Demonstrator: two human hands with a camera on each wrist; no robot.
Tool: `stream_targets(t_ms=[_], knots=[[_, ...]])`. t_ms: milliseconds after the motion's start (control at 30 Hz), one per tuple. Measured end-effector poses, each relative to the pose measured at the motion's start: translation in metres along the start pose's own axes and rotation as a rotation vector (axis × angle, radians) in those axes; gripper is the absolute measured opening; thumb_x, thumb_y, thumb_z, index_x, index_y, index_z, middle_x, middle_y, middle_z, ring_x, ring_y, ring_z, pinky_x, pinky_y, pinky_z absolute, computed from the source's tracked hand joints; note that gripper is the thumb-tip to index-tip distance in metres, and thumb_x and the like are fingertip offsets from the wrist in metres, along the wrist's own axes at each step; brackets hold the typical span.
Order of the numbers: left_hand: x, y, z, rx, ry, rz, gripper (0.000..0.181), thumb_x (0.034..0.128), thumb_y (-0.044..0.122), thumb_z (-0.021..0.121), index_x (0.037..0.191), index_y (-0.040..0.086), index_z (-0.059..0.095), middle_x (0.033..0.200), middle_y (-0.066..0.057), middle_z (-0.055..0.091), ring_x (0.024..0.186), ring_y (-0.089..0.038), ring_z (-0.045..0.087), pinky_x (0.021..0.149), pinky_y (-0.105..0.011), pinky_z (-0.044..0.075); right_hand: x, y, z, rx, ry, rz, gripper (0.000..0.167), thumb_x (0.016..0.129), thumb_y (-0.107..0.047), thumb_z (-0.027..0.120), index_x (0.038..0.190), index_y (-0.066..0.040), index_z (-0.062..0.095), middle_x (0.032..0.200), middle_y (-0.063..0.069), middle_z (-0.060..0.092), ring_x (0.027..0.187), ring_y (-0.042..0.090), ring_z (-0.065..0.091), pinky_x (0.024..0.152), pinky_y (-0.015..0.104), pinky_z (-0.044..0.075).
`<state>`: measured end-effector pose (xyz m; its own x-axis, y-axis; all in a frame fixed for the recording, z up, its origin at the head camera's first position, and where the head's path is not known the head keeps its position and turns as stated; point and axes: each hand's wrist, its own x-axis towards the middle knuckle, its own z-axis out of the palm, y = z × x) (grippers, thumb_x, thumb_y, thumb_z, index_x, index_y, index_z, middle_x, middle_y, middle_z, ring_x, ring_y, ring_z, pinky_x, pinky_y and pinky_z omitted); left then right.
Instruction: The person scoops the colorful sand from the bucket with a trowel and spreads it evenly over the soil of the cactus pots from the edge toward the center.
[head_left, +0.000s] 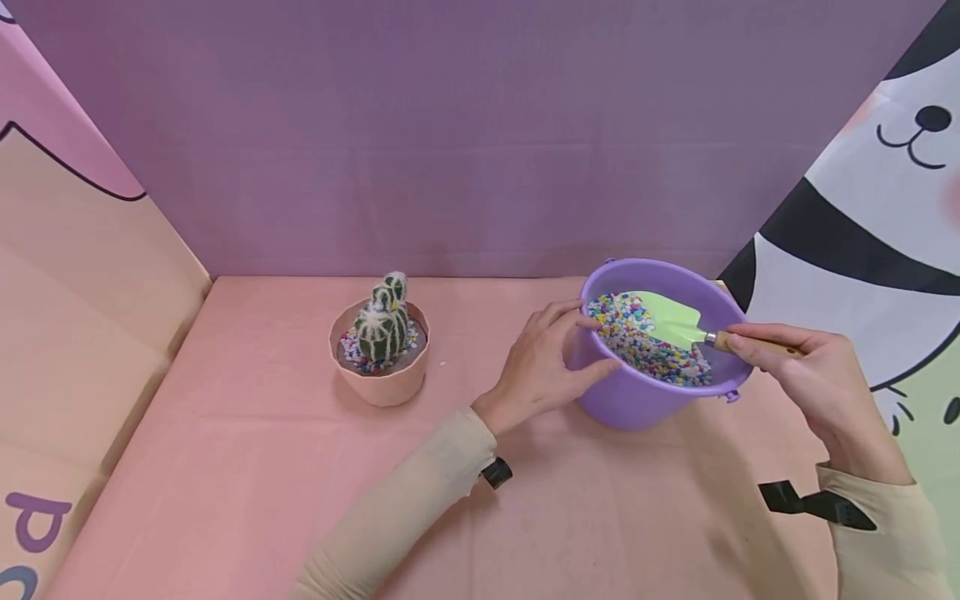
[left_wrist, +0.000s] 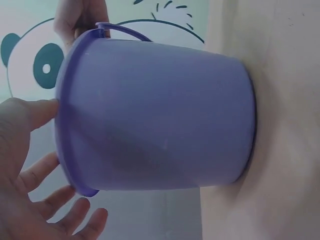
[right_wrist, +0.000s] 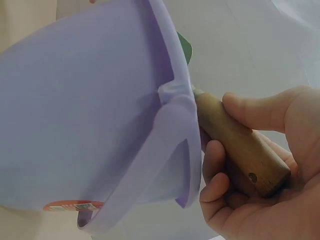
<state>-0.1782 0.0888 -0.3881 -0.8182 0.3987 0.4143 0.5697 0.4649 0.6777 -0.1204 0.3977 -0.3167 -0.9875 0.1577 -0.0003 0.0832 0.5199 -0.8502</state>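
Observation:
A purple bucket [head_left: 626,404] holds many small coloured pebbles [head_left: 622,329]. My left hand [head_left: 543,362] has its fingers spread at the near-left rim; in the left wrist view, its thumb and a finger touch the edge of the bucket [left_wrist: 155,115]. With my right hand [head_left: 817,375] I grip the wooden handle of a trowel [head_left: 671,321], its light green blade lying over the pebbles inside. The right wrist view shows the thumb on top of the wooden handle [right_wrist: 240,140] and curled fingers below; the bucket wall hides most of the blade there.
To the left on the pink tabletop [head_left: 300,483] stands a peach pot [head_left: 382,387] with a cactus [head_left: 380,329] and some coloured pebbles on its soil. A purple wall [head_left: 465,150] closes off the back. On the right, a panda-printed panel [head_left: 847,275] rises close to the bucket.

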Motion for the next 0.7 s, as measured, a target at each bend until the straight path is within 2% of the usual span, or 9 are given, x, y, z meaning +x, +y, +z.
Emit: stream_targets(t_ms=[200, 367, 600, 700], knots=[[-0.001, -0.001, -0.005, -0.014, 0.005, 0.014, 0.048, 0.0936, 0.042, 0.08, 0.134, 0.02, 0.07, 0.153, -0.001, 0.059, 0.142, -0.019, 0.051, 0.119, -0.039, 0.044, -0.001, -0.004, 0.005, -0.013, 0.022, -0.013, 0.033, 0.098, -0.03, 0.079, 0.125, -0.012, 0.08, 0.097, -0.025, 0.08, 0.101, -0.011, 0.066, 0.081, 0.006, 0.047], [-0.003, 0.0, -0.005, -0.015, 0.004, -0.002, 0.048, 0.0939, 0.042, 0.079, 0.136, 0.02, 0.07, 0.15, -0.001, 0.06, 0.141, -0.019, 0.052, 0.119, -0.038, 0.045, 0.0, -0.008, 0.011, -0.023, 0.042, -0.023, 0.037, 0.096, -0.033, 0.081, 0.127, -0.012, 0.08, 0.098, -0.026, 0.08, 0.101, -0.01, 0.067, 0.083, 0.006, 0.048], [-0.006, -0.003, -0.01, -0.02, 0.015, 0.01, 0.053, 0.093, 0.04, 0.079, 0.139, 0.018, 0.067, 0.149, 0.0, 0.061, 0.142, -0.018, 0.053, 0.12, -0.038, 0.044, -0.003, -0.016, 0.022, 0.039, 0.07, -0.054, 0.026, 0.097, -0.028, 0.081, 0.12, -0.016, 0.083, 0.091, -0.025, 0.08, 0.098, -0.012, 0.07, 0.084, 0.005, 0.049], [-0.009, -0.005, -0.013, -0.025, 0.015, 0.001, 0.053, 0.0927, 0.039, 0.079, 0.14, 0.018, 0.066, 0.149, 0.001, 0.061, 0.143, -0.018, 0.053, 0.121, -0.04, 0.044, -0.004, -0.02, 0.029, 0.083, 0.074, -0.08, 0.024, 0.096, -0.023, 0.082, 0.118, -0.014, 0.084, 0.09, -0.023, 0.08, 0.095, -0.011, 0.071, 0.083, 0.005, 0.051]])
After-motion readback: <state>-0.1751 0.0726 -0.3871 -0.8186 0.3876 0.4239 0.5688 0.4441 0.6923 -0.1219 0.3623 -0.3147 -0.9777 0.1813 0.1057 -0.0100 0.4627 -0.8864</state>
